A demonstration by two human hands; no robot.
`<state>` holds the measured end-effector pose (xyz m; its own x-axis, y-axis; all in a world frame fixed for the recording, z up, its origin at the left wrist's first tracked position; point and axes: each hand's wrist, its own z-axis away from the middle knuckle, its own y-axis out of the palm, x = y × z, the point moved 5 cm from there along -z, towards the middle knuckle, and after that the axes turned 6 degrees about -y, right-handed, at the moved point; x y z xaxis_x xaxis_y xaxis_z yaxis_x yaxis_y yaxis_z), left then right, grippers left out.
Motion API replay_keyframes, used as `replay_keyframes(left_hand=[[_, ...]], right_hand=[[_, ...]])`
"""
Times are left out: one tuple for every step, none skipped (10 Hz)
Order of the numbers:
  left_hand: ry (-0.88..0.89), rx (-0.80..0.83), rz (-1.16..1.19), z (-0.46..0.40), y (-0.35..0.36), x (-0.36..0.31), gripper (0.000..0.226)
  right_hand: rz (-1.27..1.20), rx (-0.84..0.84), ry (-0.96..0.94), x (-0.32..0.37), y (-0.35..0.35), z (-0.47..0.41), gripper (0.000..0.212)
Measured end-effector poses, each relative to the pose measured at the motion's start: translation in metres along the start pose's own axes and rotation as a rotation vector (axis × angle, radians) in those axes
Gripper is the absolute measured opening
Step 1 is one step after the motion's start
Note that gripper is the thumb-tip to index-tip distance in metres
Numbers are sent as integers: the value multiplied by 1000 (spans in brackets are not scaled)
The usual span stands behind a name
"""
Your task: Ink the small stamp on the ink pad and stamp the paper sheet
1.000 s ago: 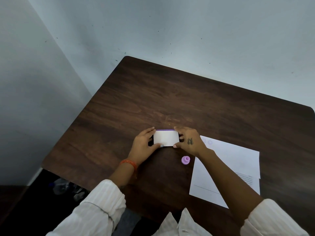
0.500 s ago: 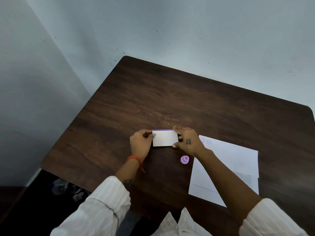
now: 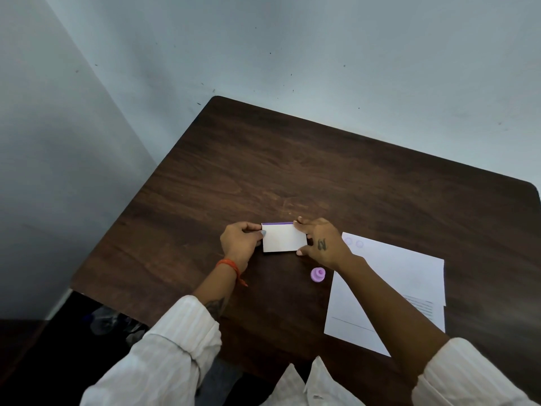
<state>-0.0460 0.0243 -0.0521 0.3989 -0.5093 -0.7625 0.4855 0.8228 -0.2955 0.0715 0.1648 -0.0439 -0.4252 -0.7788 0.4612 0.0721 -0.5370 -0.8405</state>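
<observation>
Since a second ago, left hand [image 3: 241, 243] curled tighter, now pinching the ink pad's [image 3: 283, 237] left edge; right hand [image 3: 319, 241] gripping its right edge. Lid seemingly being prised open. Small stamp [image 3: 318, 273] standing untouched just below-right of the pad, paper sheet [image 3: 404, 276] further right.

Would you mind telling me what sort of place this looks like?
Probably a plain office or study corner: a dark wooden table pushed into bare painted walls, with paper sheets laid out on it.
</observation>
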Motion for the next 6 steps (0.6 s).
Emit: replay_keyframes(left_hand=[[17,-7,-20,0,0,0,19],[46,-23,-79,3,1,-1,20],[161,-53,-227,11,2,-7,27],[326,-77,-363,25,2,-17,31],[500,-108,-487,35,6,-30,37],[727,-108,-689,48,17,-48,48]], right_hand=[[0,3,-3,1,0,1,73],[-3,1,7,3,-2,3,74],[-45,-13,2,4,-3,5,75],[-71,-67,5,10,-10,11,69],[-66,-225,-27,17,-19,15,60],[-49,-367,-63,25,-32,21,57]])
